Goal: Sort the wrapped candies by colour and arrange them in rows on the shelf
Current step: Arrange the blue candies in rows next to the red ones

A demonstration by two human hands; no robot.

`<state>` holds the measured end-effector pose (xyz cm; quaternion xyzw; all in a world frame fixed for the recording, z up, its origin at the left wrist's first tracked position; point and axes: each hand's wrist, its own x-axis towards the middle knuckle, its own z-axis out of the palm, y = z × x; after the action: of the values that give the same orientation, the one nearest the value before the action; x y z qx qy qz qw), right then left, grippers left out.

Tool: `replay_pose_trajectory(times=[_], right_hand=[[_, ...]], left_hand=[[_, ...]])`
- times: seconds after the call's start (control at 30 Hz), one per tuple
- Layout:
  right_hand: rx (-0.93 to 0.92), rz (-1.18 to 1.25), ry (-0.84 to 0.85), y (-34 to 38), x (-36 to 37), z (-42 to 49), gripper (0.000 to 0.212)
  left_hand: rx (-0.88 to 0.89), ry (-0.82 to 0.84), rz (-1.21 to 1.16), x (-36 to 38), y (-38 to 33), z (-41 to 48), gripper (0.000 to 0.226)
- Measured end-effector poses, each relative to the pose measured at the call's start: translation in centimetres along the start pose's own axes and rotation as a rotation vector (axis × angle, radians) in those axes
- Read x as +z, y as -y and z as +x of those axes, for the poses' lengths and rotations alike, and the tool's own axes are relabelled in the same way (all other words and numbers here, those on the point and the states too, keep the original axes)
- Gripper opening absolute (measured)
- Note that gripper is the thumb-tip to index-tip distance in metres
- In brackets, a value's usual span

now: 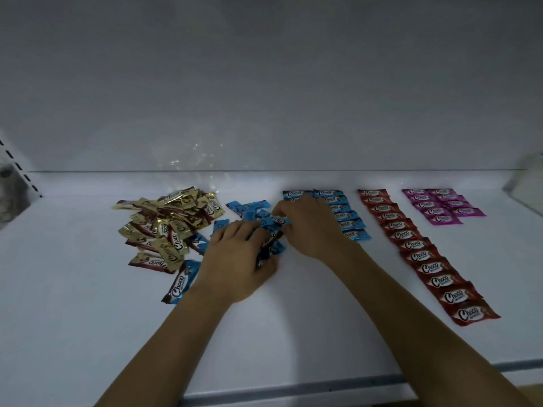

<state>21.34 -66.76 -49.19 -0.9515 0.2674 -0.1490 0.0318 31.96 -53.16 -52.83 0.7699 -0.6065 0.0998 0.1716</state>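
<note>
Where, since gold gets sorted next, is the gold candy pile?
In the head view, the gold candy pile lies left on the shelf, just left of the loose blue candies and the left hand.

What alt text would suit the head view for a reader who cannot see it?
The left hand and right hand grip loose blue candies on a white shelf. To their right lie sorted blue rows, a red row and purple rows; a gold pile lies left.

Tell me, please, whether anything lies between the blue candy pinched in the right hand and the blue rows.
Nothing visible does. The right hand pinches the blue candy beside the blue rows on the shelf; the hand covers the rows' left part, so what lies under it cannot be seen.
</note>
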Motion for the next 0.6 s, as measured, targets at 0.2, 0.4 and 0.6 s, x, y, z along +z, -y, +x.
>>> replay_pose_trajectory(times=[0.2,0.4,0.6], right_hand=[[-0.061,0.194,0.018,1.1,0.2,0.5,0.028],[-0.004,0.287,-0.091,0.9,2.5,-2.0,0.030],[-0.109,0.194,-0.158,1.5,2.9,-2.9,0.037]], left_hand=[[-0.024,-0.075,-0.019,0.5,0.2,-0.2,0.067],[-0.087,-0.091,0.046,0.7,0.1,-0.1,0.070],[-0.093,-0.046,0.058,0.4,0.0,-0.2,0.056]])
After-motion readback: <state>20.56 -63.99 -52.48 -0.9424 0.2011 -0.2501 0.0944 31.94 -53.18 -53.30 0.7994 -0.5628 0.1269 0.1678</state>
